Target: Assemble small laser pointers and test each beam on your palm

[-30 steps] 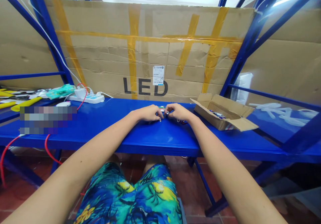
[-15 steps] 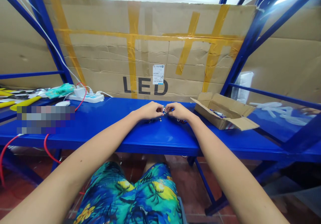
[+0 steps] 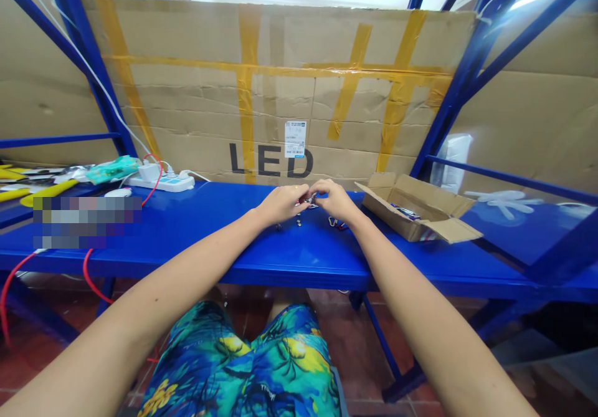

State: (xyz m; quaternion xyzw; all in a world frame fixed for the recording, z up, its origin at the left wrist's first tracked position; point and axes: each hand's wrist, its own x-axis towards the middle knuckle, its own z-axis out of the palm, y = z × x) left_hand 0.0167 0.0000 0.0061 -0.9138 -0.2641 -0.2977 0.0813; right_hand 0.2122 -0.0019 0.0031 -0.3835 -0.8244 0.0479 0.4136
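Note:
Over the blue tabletop [image 3: 299,258], my left hand [image 3: 284,204] and my right hand [image 3: 332,197] meet with fingers closed. Between the fingertips shows a small shiny metal piece [image 3: 312,201], mostly covered, its kind too small to make out. Both hands pinch at it. Just below the left fingers lies a tiny silver part [image 3: 299,222], and a dark small part [image 3: 278,226] sits under the left wrist. Beside the right wrist is a silver carabiner-like clip [image 3: 332,222], with a red and dark one [image 3: 343,225] partly behind the wrist.
An open cardboard box [image 3: 402,208] holding small items stands at right. To the left are a white power strip [image 3: 174,182], red cable [image 3: 154,186] and yellow-handled tools [image 3: 51,192]. A large cardboard sheet [image 3: 196,105] closes off the back between blue posts [image 3: 107,86].
My hands have drawn together, the right shifting slightly up and left. The metal piece is more covered, and the clips by the right wrist show more.

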